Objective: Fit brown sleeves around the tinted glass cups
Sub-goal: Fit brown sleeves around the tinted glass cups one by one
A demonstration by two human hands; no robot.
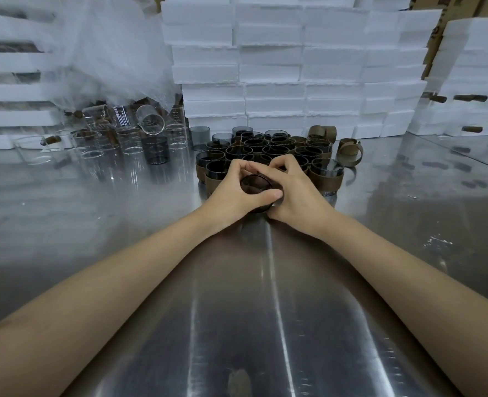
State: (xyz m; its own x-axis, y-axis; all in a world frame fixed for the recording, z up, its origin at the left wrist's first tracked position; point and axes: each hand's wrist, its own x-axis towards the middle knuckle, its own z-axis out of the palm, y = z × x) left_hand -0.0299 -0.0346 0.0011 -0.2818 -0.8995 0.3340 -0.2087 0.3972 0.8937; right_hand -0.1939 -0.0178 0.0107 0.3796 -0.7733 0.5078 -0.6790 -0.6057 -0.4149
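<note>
Hands, left (238,193) and right (295,190), grip one tinted cup (256,185).

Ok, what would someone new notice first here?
The left hand and right hand grip one tinted glass cup together, mid-way across the steel table. Right behind them sits a tight cluster of sleeved cups. A wall of white foam blocks rises at the back.

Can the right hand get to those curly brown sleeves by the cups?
Probably, once free: the loose sleeves lie uncovered just beyond the right hand, which grips a tinted cup.
</note>
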